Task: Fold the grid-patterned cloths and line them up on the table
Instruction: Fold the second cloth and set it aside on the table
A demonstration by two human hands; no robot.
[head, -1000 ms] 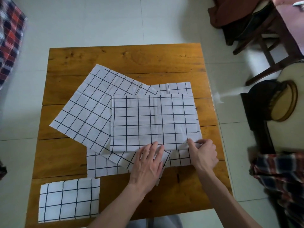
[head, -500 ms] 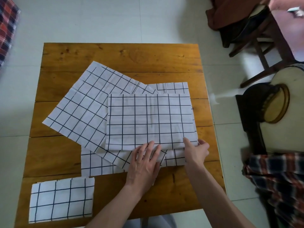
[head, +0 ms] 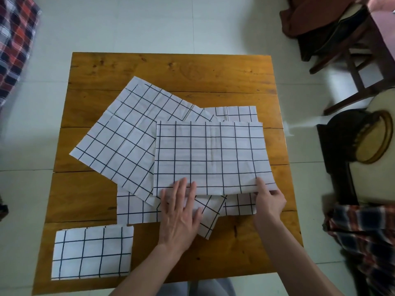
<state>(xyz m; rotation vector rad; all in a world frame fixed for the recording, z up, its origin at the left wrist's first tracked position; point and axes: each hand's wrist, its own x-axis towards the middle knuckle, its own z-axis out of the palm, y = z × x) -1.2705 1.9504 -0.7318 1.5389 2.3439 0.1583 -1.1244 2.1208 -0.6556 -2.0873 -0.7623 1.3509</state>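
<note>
A plaid fabric [head: 15,41] hangs at the far left over the pale tiled floor [head: 32,189], well apart from the wooden bench [head: 171,69]. On the bench's near left corner lies a folded cloth [head: 92,252], its left and near edges close to the bench edges, with bare wood to its right. Farther back, a tilted open cloth [head: 126,142] lies spread at an angle, its left corner well inside the bench's left edge; a wide band of bare wood runs behind it along the far side. Under it a bottom cloth [head: 136,208] shows at the near side and at the far right. The left hand [head: 181,212] lies flat with straight fingers [head: 180,189], pressing the near edge of the top cloth [head: 211,157], which sits squarely on the pile, its right edge near the bench's right edge. The right hand [head: 270,201] pinches that cloth's near right corner, thumb on top and fingers curled beneath. Bare wood lies between the hands and the near bench edge. Right of the bench stand a dark wooden chair [head: 352,67], a round stool [head: 372,139], and another plaid fabric [head: 363,231].
</note>
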